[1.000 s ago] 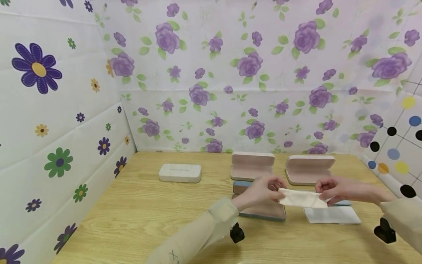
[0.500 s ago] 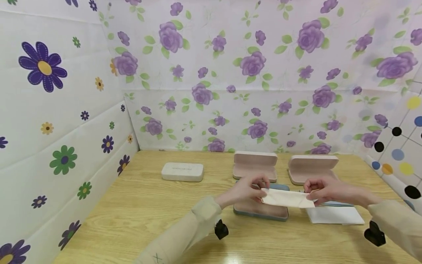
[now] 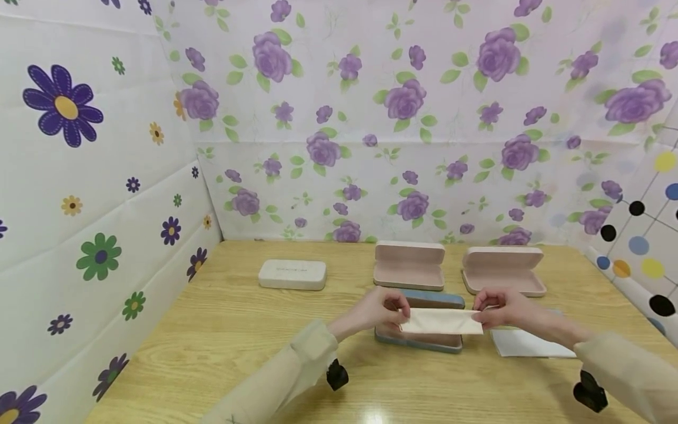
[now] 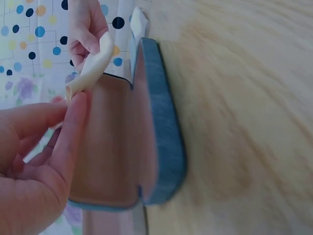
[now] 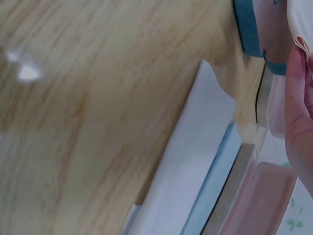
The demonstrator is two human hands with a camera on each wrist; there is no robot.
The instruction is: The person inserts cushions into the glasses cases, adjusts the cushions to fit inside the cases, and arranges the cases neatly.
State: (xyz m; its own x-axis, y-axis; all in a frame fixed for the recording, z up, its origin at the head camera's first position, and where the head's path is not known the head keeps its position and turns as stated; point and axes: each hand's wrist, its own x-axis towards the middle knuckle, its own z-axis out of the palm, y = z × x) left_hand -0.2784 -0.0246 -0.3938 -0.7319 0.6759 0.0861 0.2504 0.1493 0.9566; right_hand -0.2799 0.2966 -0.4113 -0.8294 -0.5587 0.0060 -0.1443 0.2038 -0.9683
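A folded cream cloth is stretched between both hands above an open blue glasses case with a pinkish lining. My left hand pinches the cloth's left end between thumb and fingers. Its right end is pinched by my right hand. In the left wrist view, the cloth bends in a layered strip over the lined inside of the blue case, and part of the left hand fills the near side. Only some fingers of the right hand show in the right wrist view.
Two open pink-lined cases, one behind the blue case and another to its right, stand at the back. A closed white case lies further left. A folded white cloth lies at the right, over a light blue cloth.
Both hands have moved left with the cream cloth, from partly right of the blue case to directly over it. The cases on the table have stayed put.
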